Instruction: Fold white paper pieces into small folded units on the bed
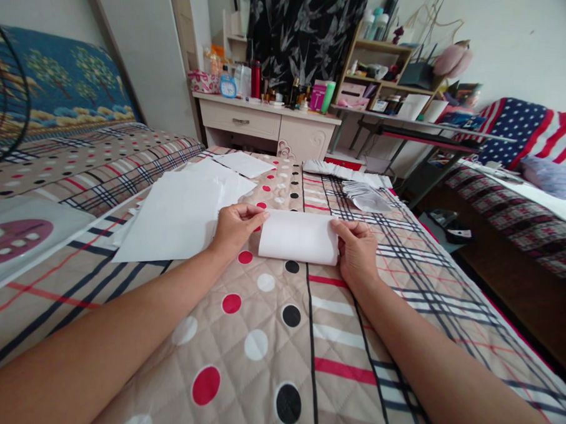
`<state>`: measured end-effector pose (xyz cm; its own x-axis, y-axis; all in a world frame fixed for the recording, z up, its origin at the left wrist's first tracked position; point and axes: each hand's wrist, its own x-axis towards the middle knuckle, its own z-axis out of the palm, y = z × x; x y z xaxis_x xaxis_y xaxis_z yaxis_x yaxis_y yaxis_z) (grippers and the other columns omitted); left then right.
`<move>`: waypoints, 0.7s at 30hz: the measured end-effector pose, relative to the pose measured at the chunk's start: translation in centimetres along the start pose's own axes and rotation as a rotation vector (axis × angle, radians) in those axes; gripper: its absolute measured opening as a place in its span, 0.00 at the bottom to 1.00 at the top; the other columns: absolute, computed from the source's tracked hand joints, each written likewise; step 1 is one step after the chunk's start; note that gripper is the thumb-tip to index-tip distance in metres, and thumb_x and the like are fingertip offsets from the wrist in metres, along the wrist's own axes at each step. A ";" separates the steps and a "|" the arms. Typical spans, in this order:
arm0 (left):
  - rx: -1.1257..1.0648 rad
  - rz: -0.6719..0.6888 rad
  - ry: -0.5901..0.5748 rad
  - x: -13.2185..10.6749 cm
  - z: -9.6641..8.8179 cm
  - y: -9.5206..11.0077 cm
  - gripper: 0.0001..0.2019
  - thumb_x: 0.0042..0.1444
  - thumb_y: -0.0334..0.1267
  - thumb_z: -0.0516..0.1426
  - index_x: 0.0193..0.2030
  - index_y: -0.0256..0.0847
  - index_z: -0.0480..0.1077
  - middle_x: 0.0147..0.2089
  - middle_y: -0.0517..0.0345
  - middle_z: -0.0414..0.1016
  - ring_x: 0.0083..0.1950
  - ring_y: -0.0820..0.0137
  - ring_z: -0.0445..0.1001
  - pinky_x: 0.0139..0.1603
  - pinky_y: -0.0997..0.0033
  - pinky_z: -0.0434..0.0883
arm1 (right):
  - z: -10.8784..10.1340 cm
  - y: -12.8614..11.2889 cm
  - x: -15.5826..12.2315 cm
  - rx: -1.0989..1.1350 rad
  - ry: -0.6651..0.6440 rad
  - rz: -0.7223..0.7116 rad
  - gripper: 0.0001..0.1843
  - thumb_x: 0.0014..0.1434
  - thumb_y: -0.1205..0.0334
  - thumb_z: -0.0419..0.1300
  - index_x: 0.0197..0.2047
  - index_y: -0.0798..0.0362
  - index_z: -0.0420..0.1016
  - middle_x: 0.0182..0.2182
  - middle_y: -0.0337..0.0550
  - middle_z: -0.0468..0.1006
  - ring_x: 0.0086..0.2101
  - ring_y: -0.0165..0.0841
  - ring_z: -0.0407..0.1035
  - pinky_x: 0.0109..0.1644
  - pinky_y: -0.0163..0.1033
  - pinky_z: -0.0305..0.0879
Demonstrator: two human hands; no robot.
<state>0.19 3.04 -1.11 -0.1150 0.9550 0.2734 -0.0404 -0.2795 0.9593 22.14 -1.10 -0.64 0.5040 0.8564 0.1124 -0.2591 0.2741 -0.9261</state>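
A white sheet of paper (299, 239), bent over into a curved fold, is held just above the patterned bedspread. My left hand (238, 227) pinches its upper left corner between thumb and fingers. At the upper right corner, my right hand (358, 248) grips the same sheet, thumb on top and the other fingers curled behind. To the left of my left hand lies a loose stack of white paper (175, 213). Beyond the right hand rest a fanned pile of folded white pieces (365, 197) and a long row of folded white paper (343, 172).
The quilted bedspread (251, 385) has dots and plaid stripes. A clear plastic bag (23, 238) with a purple print lies at the left. Behind the bed stands a white dresser (240, 119) crowded with bottles, beside a wooden shelf (384, 47). Another bed (512, 216) is on the right.
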 end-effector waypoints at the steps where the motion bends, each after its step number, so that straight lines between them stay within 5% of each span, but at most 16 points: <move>1: -0.002 0.001 -0.002 0.0 0.0 0.0 0.11 0.40 0.40 0.68 0.28 0.36 0.77 0.27 0.56 0.78 0.28 0.71 0.74 0.31 0.73 0.69 | 0.0 0.0 0.0 0.009 0.001 0.000 0.15 0.37 0.63 0.74 0.22 0.53 0.71 0.22 0.34 0.75 0.20 0.23 0.62 0.21 0.31 0.55; 21: -0.012 -0.014 -0.010 -0.1 0.0 0.2 0.10 0.41 0.40 0.67 0.27 0.35 0.76 0.25 0.59 0.76 0.26 0.74 0.71 0.29 0.76 0.67 | 0.1 -0.1 -0.1 -0.048 0.026 -0.007 0.15 0.36 0.61 0.73 0.23 0.55 0.71 0.19 0.32 0.72 0.18 0.22 0.57 0.20 0.31 0.50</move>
<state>0.22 2.86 -0.97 -0.1045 0.9597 0.2609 -0.0539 -0.2674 0.9621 22.00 -1.17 -0.50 0.5267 0.8429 0.1101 -0.2159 0.2580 -0.9417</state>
